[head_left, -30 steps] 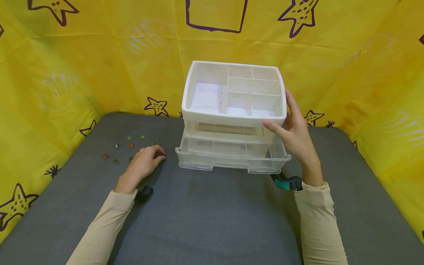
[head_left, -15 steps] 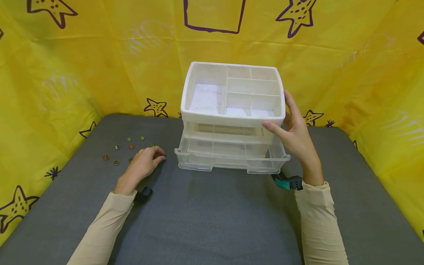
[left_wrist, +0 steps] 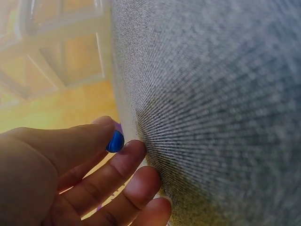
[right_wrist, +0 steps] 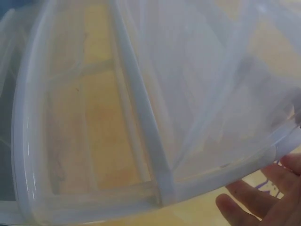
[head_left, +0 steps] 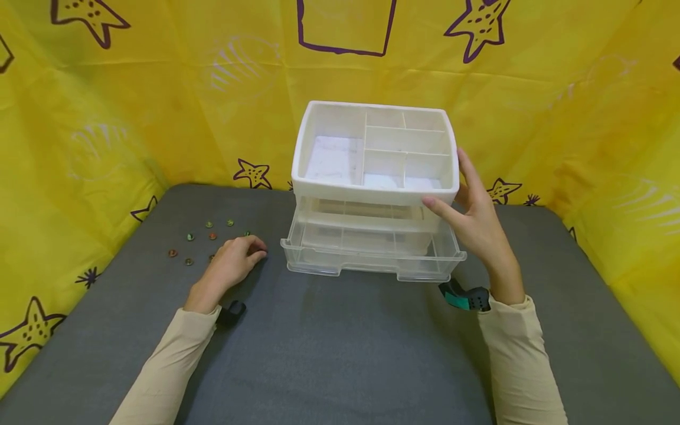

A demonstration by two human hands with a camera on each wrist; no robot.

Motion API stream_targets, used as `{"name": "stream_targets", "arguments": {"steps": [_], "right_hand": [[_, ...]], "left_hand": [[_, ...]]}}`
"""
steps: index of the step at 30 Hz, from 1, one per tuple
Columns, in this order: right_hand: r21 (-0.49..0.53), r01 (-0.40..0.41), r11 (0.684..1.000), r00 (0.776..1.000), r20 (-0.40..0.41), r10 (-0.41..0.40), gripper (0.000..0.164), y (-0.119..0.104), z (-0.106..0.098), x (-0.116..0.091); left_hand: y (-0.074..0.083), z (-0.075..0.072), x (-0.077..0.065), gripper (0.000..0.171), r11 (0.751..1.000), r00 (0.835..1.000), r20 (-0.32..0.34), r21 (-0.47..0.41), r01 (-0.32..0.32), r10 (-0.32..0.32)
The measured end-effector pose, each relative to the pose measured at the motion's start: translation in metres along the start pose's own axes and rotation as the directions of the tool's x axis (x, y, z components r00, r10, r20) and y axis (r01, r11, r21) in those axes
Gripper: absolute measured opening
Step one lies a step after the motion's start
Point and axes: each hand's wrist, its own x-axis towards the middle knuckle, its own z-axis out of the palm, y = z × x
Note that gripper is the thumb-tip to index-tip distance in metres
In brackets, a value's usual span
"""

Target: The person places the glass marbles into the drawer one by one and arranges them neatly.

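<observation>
My left hand (head_left: pixel 229 263) rests low over the table, left of the drawer organizer. In the left wrist view its thumb and forefinger pinch a small glossy blue marble (left_wrist: pixel 115 141). The white plastic organizer (head_left: pixel 366 192) stands upright, its top tray split into several compartments. Its clear lower drawer (head_left: pixel 372 264) is pulled out toward me, and no objects show inside. With my right hand (head_left: pixel 478 227) I grip the organizer's right front corner, thumb on the front rim and fingers along the side. The right wrist view shows those fingers (right_wrist: pixel 254 200) beside the translucent plastic.
Several small marbles, green, orange and brownish, lie scattered on the grey table (head_left: pixel 340 354) beyond and left of my left hand, among them an orange marble (head_left: pixel 212 235). A yellow cloth (head_left: pixel 186 118) with sea-creature drawings encloses the back and sides.
The view shifts very slightly. My right wrist and forearm have moved a little to the right while the hand stays at the organizer; the left hand and the drawer look unchanged.
</observation>
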Motion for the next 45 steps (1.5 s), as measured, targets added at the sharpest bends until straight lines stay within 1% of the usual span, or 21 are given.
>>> {"name": "stream_targets", "arguments": {"steps": [12,15,19,22,25,28,30,33,37,41,45], "right_hand": [[0.074,0.057,0.996,0.998,-0.001,-0.057,0.086,0.004,0.002,0.001],[0.084,0.054,0.995,0.999,-0.008,-0.053,0.086,0.004,0.001,0.000],[0.107,0.063,0.992,0.998,-0.016,-0.062,0.085,0.004,0.001,0.000],[0.119,0.077,0.990,0.997,-0.018,-0.075,0.086,0.004,0.000,0.001],[0.113,0.077,0.991,0.997,-0.010,-0.076,0.087,0.005,0.000,0.001],[0.104,0.072,0.992,0.997,0.001,-0.072,0.088,0.005,0.000,0.002],[0.105,0.071,0.992,0.997,0.008,-0.072,0.089,0.005,0.000,0.003],[0.101,0.073,0.992,0.997,0.012,-0.075,0.089,0.005,0.000,0.002],[0.106,0.072,0.992,0.997,0.013,-0.074,0.089,0.005,-0.001,0.002],[0.133,0.070,0.989,0.997,0.018,-0.073,0.088,0.006,-0.001,0.001],[0.159,0.077,0.984,0.996,0.026,-0.082,0.088,0.006,0.000,0.002]], "left_hand": [[-0.005,0.000,0.001,0.019,1.000,1.000,0.004,0.015,0.005,-0.005],[-0.004,-0.001,0.003,0.019,1.000,1.000,0.001,0.015,-0.012,0.012],[-0.001,-0.003,0.003,0.020,0.999,0.998,-0.034,-0.001,-0.046,0.046],[0.005,-0.008,0.002,0.021,0.997,0.994,-0.084,-0.015,-0.071,0.070],[0.014,-0.015,0.000,0.021,0.996,0.987,-0.138,-0.031,-0.086,0.081],[0.024,-0.024,-0.005,0.021,0.993,0.976,-0.198,-0.053,-0.106,0.094],[0.030,-0.029,-0.008,0.021,0.989,0.964,-0.243,-0.073,-0.126,0.105],[0.041,-0.036,-0.013,0.020,0.980,0.939,-0.317,-0.102,-0.171,0.131],[0.052,-0.043,-0.018,0.020,0.969,0.902,-0.402,-0.112,-0.219,0.158],[0.061,-0.050,-0.022,0.019,0.959,0.870,-0.458,-0.108,-0.261,0.185],[0.069,-0.055,-0.026,0.018,0.945,0.839,-0.497,-0.102,-0.310,0.221]]}}
